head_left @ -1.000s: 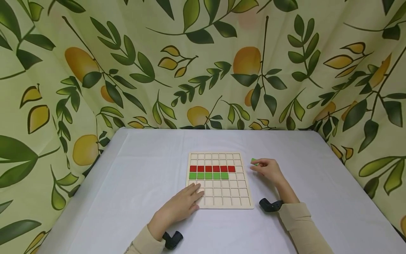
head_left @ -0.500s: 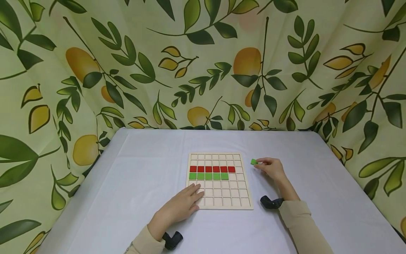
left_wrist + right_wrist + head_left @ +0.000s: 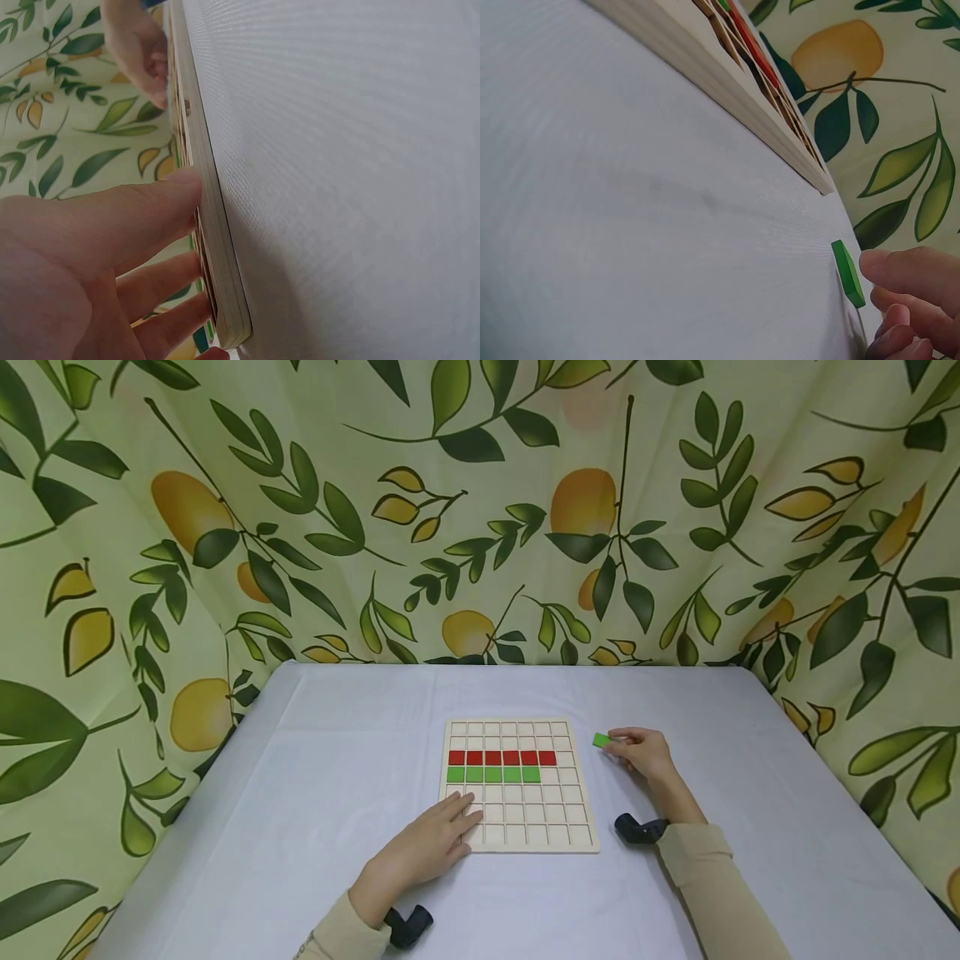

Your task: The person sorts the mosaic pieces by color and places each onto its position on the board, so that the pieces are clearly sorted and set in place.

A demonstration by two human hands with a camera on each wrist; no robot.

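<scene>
In the head view, a square wooden grid board point(image 3: 528, 849) lies on the table, with a row of red tiles point(image 3: 511, 758) above a shorter row of green tiles point(image 3: 492, 774). My left hand point(image 3: 429, 842) rests on the board's lower left corner, fingers spread. In the left wrist view its thumb point(image 3: 161, 199) presses the board's edge. To the right of the board, my right hand point(image 3: 637, 752) pinches a loose green tile point(image 3: 601, 740) at its right side. The right wrist view has this green tile point(image 3: 847, 274) at the thumb and finger tips.
A white cloth covers the table point(image 3: 352, 743). Behind and beside it hangs a leaf-and-fruit patterned curtain point(image 3: 480, 527). Black wrist devices sit at the left wrist point(image 3: 408, 927) and right wrist point(image 3: 640, 829).
The green tile, partly covered by the right fingers a second ago, now shows more plainly at their tips. The right hand has shifted slightly away and to the right. The left hand stays put.
</scene>
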